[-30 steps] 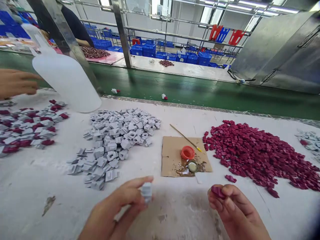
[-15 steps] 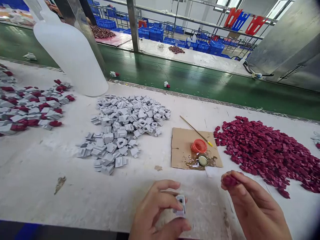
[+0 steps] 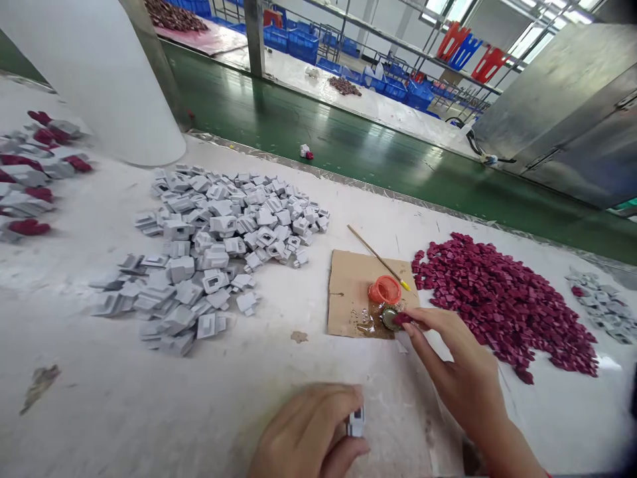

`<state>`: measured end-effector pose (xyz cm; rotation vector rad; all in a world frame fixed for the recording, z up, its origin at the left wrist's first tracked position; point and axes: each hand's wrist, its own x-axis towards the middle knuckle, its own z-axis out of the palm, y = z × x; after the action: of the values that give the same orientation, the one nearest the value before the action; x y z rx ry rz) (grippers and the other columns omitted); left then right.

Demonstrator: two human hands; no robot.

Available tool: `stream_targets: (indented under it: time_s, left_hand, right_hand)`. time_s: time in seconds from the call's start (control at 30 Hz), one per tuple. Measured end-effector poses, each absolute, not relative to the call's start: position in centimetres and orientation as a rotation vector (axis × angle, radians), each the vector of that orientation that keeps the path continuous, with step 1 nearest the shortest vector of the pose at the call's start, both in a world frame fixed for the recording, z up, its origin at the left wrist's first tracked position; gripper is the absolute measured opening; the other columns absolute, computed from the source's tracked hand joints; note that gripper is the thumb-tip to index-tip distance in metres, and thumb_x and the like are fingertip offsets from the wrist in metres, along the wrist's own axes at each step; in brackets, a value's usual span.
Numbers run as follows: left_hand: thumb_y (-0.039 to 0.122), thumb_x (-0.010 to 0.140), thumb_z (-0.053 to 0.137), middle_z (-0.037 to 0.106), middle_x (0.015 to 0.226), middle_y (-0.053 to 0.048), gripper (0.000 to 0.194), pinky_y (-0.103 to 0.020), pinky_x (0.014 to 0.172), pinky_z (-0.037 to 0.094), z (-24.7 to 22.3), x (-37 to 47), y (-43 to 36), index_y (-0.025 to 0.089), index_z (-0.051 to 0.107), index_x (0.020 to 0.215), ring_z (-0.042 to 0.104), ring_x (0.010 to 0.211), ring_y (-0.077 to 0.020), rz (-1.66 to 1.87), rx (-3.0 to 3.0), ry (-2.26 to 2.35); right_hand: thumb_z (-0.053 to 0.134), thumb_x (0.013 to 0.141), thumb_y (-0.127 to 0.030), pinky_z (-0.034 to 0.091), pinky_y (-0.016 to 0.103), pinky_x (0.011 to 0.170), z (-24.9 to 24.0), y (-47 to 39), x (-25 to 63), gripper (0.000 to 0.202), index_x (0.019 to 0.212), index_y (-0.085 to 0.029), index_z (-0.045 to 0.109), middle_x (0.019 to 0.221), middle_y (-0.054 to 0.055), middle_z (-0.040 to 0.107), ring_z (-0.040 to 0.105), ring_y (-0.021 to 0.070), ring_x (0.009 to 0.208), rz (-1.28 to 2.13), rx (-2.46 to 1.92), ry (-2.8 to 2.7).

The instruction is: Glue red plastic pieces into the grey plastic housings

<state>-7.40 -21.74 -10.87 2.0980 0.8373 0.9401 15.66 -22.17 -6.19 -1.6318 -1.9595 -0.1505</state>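
Observation:
My left hand is closed on a small grey plastic block with a square opening, held low over the near table. Between the thumb and fingers of my right hand is a small dark-red plastic piece. That piece is at the edge of a bottle cap; whether it dips into the cap, I cannot tell. The cap sits on a cardboard square wet with brown liquid. Beside it stands an orange-red round lid, and a thin yellow-tipped stick lies across the cardboard's far edge.
A heap of grey blocks lies left of the cardboard, dark-red pieces to the right. Joined grey-and-red pieces are at far left, near a large white bottle. A green conveyor belt runs behind, carrying a small piece.
My right hand has moved forward and left, bringing the dark-red piece to the bottle cap. My left hand still holds the grey block, now turned slightly. The view has shifted right.

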Motion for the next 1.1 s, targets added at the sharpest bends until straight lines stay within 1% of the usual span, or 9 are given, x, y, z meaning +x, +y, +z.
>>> stream_targets:
  time_s: [0.07, 0.17, 0.33, 0.43, 0.53, 0.63, 0.7, 0.9, 1.1]
  left_hand:
    - [0.038, 0.097, 0.047, 0.073, 0.103, -0.001, 0.022, -0.017, 0.088, 0.054, -10.9, -7.3, -22.0, 0.026, 0.053, 0.114, 0.071, 0.093, -0.0129, 0.913, 2.088, 0.916]
    - [0.035, 0.098, 0.043, 0.072, 0.106, -0.001, 0.021, -0.015, 0.089, 0.053, -10.9, -7.3, -22.0, 0.026, 0.051, 0.115, 0.07, 0.096, -0.0119, 0.895, 2.082, 0.915]
    - [0.027, 0.097, 0.046, 0.072, 0.111, -0.001, 0.023, -0.013, 0.097, 0.047, -11.2, -7.8, -21.7, 0.023, 0.048, 0.12, 0.068, 0.104, -0.0107, 0.845, 2.146, 0.829]
    - [0.028, 0.097, 0.047, 0.071, 0.113, -0.001, 0.024, -0.013, 0.099, 0.045, -11.1, -7.9, -21.8, 0.023, 0.048, 0.121, 0.067, 0.106, -0.01, 0.853, 2.121, 0.85]
    - [0.031, 0.098, 0.044, 0.071, 0.112, 0.0, 0.022, -0.012, 0.1, 0.045, -10.9, -7.6, -21.9, 0.024, 0.05, 0.118, 0.067, 0.105, -0.0089, 0.881, 2.053, 0.885]
    - [0.032, 0.098, 0.044, 0.071, 0.11, 0.001, 0.02, -0.011, 0.099, 0.045, -10.6, -7.3, -22.0, 0.024, 0.051, 0.116, 0.067, 0.104, -0.0083, 0.884, 2.009, 0.899]
    - [0.031, 0.098, 0.046, 0.071, 0.11, 0.0, 0.02, -0.011, 0.099, 0.045, -10.5, -7.3, -21.9, 0.024, 0.05, 0.116, 0.067, 0.103, -0.0085, 0.879, 2.009, 0.902]
    - [0.026, 0.097, 0.049, 0.071, 0.109, -0.001, 0.021, -0.014, 0.098, 0.047, -10.5, -7.4, -22.0, 0.022, 0.05, 0.117, 0.067, 0.104, -0.0106, 0.871, 2.027, 0.899]
    - [0.02, 0.098, 0.043, 0.071, 0.11, -0.001, 0.019, -0.015, 0.097, 0.048, -10.4, -7.4, -22.1, 0.022, 0.052, 0.115, 0.066, 0.105, -0.0095, 0.884, 1.97, 0.905]
  right_hand:
    - [0.057, 0.089, -0.011, 0.054, 0.031, 0.08, -6.2, -22.0, 15.6, 0.021, 0.107, -0.021, 0.06, 0.095, 0.004, 0.069, 0.064, 0.0169, 0.089, -0.167, -1.636, -1.978]
    - [0.056, 0.089, -0.01, 0.054, 0.032, 0.079, -6.2, -21.7, 15.5, 0.021, 0.105, -0.022, 0.061, 0.095, 0.004, 0.069, 0.065, 0.0176, 0.09, -0.169, -1.604, -2.025]
    - [0.056, 0.087, -0.007, 0.055, 0.033, 0.078, -6.1, -21.3, 15.6, 0.025, 0.105, -0.023, 0.063, 0.094, 0.004, 0.07, 0.066, 0.0179, 0.088, -0.178, -1.555, -2.039]
    - [0.058, 0.085, -0.003, 0.055, 0.034, 0.08, -5.9, -22.1, 15.0, 0.03, 0.108, -0.023, 0.063, 0.097, 0.004, 0.069, 0.065, 0.0182, 0.091, -0.157, -1.535, -1.976]
    - [0.057, 0.084, -0.002, 0.055, 0.033, 0.078, -6.0, -23.9, 13.3, 0.033, 0.109, -0.023, 0.062, 0.096, 0.005, 0.068, 0.064, 0.0181, 0.091, 0.08, -1.528, -1.831]
    - [0.056, 0.083, -0.003, 0.057, 0.03, 0.072, -6.6, -25.7, 11.0, 0.03, 0.103, -0.024, 0.063, 0.089, 0.003, 0.068, 0.065, 0.0175, 0.086, 0.372, -1.491, -1.647]
    - [0.057, 0.082, -0.003, 0.058, 0.028, 0.071, -7.2, -26.6, 9.8, 0.029, 0.101, -0.025, 0.063, 0.09, 0.003, 0.068, 0.065, 0.0173, 0.086, 0.45, -1.485, -1.57]
    - [0.058, 0.081, -0.002, 0.059, 0.028, 0.071, -8.2, -27.0, 9.1, 0.031, 0.102, -0.023, 0.064, 0.091, 0.005, 0.068, 0.066, 0.0174, 0.086, 0.467, -1.496, -1.555]
    - [0.062, 0.073, 0.007, 0.058, 0.027, 0.061, -8.1, -26.4, 9.1, 0.032, 0.097, -0.013, 0.063, 0.087, 0.009, 0.067, 0.065, 0.0178, 0.079, 0.33, -1.331, -1.807]
